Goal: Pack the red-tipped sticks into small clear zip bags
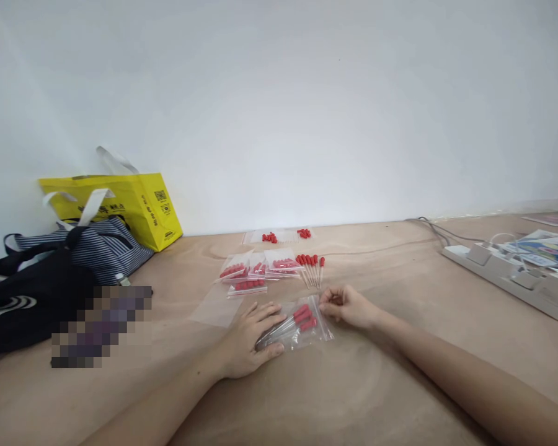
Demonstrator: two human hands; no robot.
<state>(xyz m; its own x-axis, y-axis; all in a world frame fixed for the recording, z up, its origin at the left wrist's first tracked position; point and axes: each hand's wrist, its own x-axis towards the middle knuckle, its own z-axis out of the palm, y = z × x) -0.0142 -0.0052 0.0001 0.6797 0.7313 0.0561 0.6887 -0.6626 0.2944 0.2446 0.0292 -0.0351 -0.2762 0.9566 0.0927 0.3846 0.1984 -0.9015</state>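
Note:
A clear zip-lock bag (291, 341) lies flat on the table in front of me, holding a few glass droppers with red rubber bulbs (302, 313). My left hand (253, 337) rests on the closed end of the bag, fingers stretched out. At the bag's zip end, my right hand (346, 306) has its fingers curled in a pinch on the upper corner. Just beyond, several loose droppers (312, 266) lie in a row, bulbs pointing away from me. Left of them is a pile of small zip-lock bags (260, 266) with red bulbs inside.
Against the wall, more red bulbs (270, 238) lie on a clear bag. An empty clear sheet or bag (216, 306) is left of centre. A yellow bag (153, 214), striped bag (106, 244) and black bag (41, 291) stand left. A white power strip (502, 279) with plugs sits right.

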